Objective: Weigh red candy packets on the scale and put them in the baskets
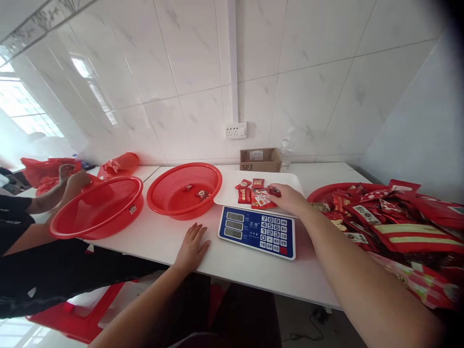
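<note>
My right hand (288,198) is over the white pan (232,180) of a weighing scale, its fingers closed on a small dark red packet (275,192). Several red packets (244,195) lie on the pan just left of those fingers. In front of the pan sits the scale's blue keypad and display panel (256,231); its digits are too blurred to read. Resting on the white table (152,246), my left hand (192,247) has its fingers spread and holds nothing. Beyond it stands a red perforated basket (184,209) with a few small packets inside.
At right, a red basket (315,193) is heaped with red packets (384,217). A second perforated basket (97,227) tilts at left, beside a co-worker's hands (74,179) and red bags (39,174). A cardboard box (260,160) and clear bottle (287,147) stand against the wall.
</note>
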### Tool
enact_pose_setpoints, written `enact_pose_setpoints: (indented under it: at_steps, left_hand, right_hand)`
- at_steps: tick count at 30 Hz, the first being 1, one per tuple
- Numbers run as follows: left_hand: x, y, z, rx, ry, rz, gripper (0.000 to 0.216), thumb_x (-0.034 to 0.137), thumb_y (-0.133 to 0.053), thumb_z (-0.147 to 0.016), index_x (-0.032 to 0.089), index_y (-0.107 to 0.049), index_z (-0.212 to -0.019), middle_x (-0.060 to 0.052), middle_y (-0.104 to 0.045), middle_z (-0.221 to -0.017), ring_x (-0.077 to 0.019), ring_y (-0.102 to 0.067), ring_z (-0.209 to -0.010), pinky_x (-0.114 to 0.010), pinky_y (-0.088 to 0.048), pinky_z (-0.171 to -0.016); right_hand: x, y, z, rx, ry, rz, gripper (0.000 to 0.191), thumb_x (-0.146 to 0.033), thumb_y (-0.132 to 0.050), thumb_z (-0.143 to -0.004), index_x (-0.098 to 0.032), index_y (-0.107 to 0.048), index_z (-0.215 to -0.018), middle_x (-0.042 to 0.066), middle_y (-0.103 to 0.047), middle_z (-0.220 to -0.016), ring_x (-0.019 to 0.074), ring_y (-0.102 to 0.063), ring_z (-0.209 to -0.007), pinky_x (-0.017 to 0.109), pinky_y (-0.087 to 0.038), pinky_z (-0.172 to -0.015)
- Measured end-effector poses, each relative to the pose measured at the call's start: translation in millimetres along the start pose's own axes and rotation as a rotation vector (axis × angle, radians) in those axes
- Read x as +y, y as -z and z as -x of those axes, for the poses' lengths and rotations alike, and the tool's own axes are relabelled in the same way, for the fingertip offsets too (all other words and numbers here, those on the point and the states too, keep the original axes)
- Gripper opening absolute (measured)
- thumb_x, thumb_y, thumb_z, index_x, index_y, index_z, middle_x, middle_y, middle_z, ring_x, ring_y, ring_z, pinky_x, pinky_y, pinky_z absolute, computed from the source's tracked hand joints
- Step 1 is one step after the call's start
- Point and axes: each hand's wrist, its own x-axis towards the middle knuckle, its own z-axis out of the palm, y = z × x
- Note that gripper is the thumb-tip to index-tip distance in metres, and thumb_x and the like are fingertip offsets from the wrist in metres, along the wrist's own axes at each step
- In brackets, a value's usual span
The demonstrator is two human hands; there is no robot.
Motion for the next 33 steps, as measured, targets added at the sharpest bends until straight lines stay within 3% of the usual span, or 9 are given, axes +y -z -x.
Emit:
enact_pose_setpoints:
  at_steps: [9,15,24,27,30,33]
  left_hand:
    - [3,1,-1,-0.025,0.011,0.012,0.038,0.033,-0.047,-0.090,0.018,-0.053,-0.124,-0.013,-0.055,-0.132,-0.0279,-0.043,-0.130,-0.048,-0.038,-0.107]
    - [4,4,-1,-0.017,0.016,0.003,0.041,0.033,-0.047,-0.090,0.019,-0.049,-0.128,-0.014,-0.047,-0.140,-0.0271,-0.045,-0.129,-0.046,-0.042,-0.104]
    - [0,3,-3,-0.106,-0.053,0.087,0.040,0.032,-0.045,-0.091,0.021,-0.049,-0.130,-0.012,-0.048,-0.140,-0.0267,-0.044,-0.130,-0.047,-0.041,-0.106]
    - [-2,9,-4,-0.105,-0.138,0.151,0.038,0.031,-0.044,-0.091,0.023,-0.051,-0.128,-0.011,-0.051,-0.137,-0.0264,-0.047,-0.128,-0.046,-0.044,-0.103]
    - [-8,26,-9,-0.030,-0.246,0.182,0.035,0.029,-0.044,-0.092,0.026,-0.052,-0.126,-0.010,-0.058,-0.128,-0.0248,-0.055,-0.119,-0.041,-0.050,-0.097]
    - [-22,53,-19,0.169,-0.288,0.147,0.037,0.024,-0.047,-0.091,0.028,-0.049,-0.129,-0.008,-0.066,-0.113,-0.0221,-0.063,-0.104,-0.036,-0.054,-0.088]
  right_hand:
    - [1,-5,-3,-0.002,0.040,0.015,0.046,-0.040,-0.050,-0.081,-0.019,-0.059,-0.121,0.011,-0.060,-0.126,0.0257,-0.057,-0.110,0.038,-0.046,-0.091]
    - [0,-3,-2,0.030,0.045,-0.004,0.043,-0.039,-0.053,-0.080,-0.021,-0.061,-0.118,0.010,-0.063,-0.121,0.0246,-0.059,-0.108,0.037,-0.046,-0.091]
    - [0,-1,-1,0.009,0.020,-0.042,0.047,-0.038,-0.051,-0.081,-0.016,-0.058,-0.122,0.012,-0.058,-0.129,0.0256,-0.054,-0.117,0.040,-0.042,-0.099]
    - [3,-2,0,0.007,0.023,-0.065,0.047,-0.038,-0.051,-0.080,-0.018,-0.058,-0.122,0.011,-0.057,-0.130,0.0252,-0.053,-0.118,0.041,-0.041,-0.101]
    - [8,-6,-1,0.035,0.030,-0.113,0.045,-0.040,-0.052,-0.080,-0.021,-0.059,-0.119,0.010,-0.057,-0.130,0.0255,-0.053,-0.119,0.044,-0.040,-0.102]
    - [13,-9,-1,0.046,0.031,-0.139,0.044,-0.042,-0.051,-0.080,-0.023,-0.059,-0.119,0.009,-0.056,-0.131,0.0253,-0.051,-0.121,0.044,-0.039,-0.104]
